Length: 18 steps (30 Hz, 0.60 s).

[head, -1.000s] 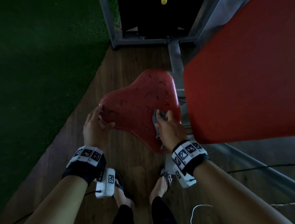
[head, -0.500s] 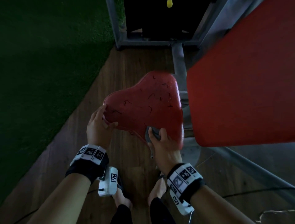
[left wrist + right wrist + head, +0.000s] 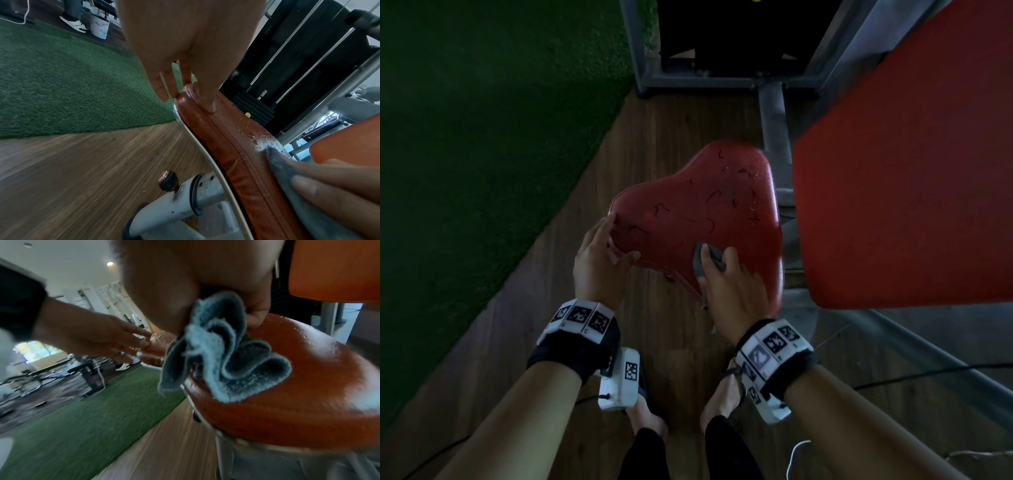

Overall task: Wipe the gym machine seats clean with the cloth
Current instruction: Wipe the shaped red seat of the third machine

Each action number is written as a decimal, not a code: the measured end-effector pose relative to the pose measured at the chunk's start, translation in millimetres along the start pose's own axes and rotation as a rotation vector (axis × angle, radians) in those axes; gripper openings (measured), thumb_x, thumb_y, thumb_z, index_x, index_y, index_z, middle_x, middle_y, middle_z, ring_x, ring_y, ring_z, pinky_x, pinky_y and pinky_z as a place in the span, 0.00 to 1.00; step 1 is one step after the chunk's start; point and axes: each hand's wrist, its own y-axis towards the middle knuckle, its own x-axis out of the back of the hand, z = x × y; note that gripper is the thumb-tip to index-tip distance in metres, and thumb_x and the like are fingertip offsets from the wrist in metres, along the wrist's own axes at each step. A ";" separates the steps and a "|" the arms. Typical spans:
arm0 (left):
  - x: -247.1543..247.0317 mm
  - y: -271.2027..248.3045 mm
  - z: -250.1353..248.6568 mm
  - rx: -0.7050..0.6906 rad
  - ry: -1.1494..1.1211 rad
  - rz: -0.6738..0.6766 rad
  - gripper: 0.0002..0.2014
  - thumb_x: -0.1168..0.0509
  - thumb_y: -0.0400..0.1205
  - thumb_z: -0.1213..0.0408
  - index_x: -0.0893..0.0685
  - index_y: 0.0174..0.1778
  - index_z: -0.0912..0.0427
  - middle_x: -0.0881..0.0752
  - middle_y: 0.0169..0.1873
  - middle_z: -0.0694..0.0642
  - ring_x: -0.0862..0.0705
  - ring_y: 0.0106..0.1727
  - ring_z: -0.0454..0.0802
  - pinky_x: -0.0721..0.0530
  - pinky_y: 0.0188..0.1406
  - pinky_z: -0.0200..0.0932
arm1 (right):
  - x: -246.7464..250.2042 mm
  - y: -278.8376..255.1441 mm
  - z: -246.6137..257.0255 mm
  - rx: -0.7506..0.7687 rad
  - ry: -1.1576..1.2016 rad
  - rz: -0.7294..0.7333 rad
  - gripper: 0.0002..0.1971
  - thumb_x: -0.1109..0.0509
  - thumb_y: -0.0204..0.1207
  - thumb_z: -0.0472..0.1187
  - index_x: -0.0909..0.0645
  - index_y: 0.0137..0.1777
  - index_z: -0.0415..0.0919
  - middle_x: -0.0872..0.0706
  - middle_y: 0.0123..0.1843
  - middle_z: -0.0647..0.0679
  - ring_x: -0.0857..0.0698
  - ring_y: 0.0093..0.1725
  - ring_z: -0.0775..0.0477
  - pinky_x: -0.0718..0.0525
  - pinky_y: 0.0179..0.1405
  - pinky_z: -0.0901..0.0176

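Note:
The red padded seat [image 3: 705, 212] is wet and streaked with dark marks. My right hand [image 3: 732, 287] grips a bunched grey-blue cloth [image 3: 700, 262] and presses it on the seat's near part, close to the front edge. The right wrist view shows the cloth [image 3: 226, 361] crumpled under my palm on the wet seat [image 3: 308, 378]. My left hand [image 3: 599, 260] holds the seat's left corner, thumb on top and fingers against the edge. In the left wrist view the fingertips [image 3: 164, 95] meet that corner of the seat [image 3: 226, 138].
A large red back pad [image 3: 911, 171] overhangs the seat's right side. The grey post [image 3: 774, 120] and weight stack frame [image 3: 722, 68] stand behind. Green turf [image 3: 482, 137] lies left of the wood floor. An adjustment knob [image 3: 167, 180] sits under the seat. My sandalled feet [image 3: 647, 414] are below.
My right hand has slid the cloth from nearer the seat's right side toward its front edge. My left hand has kept its hold on the left corner.

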 end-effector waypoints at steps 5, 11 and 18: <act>1.4 0.9 -0.1 0.041 -0.024 0.019 0.38 0.23 0.73 0.63 0.30 0.80 0.49 0.24 0.74 0.52 0.22 0.70 0.54 0.22 0.68 0.55 | 15.5 39.2 -9.0 -0.097 0.103 -0.047 0.26 0.47 0.87 0.51 0.42 0.84 0.52 0.33 0.63 0.43 0.18 0.49 0.40 0.18 0.47 0.49; 2.2 1.2 0.9 0.065 -0.048 0.030 0.38 0.22 0.72 0.63 0.29 0.79 0.48 0.24 0.73 0.50 0.21 0.68 0.53 0.21 0.67 0.50 | 6.9 15.3 -12.8 -0.041 0.117 -0.038 0.26 0.44 0.86 0.51 0.41 0.83 0.53 0.32 0.61 0.44 0.20 0.46 0.44 0.22 0.39 0.57; 4.1 5.7 3.8 0.068 -0.071 0.059 0.34 0.26 0.76 0.60 0.29 0.78 0.44 0.23 0.71 0.47 0.18 0.63 0.51 0.19 0.64 0.52 | 17.0 61.5 6.1 -0.109 0.041 -0.116 0.26 0.46 0.86 0.52 0.40 0.83 0.52 0.33 0.66 0.43 0.20 0.54 0.42 0.21 0.59 0.45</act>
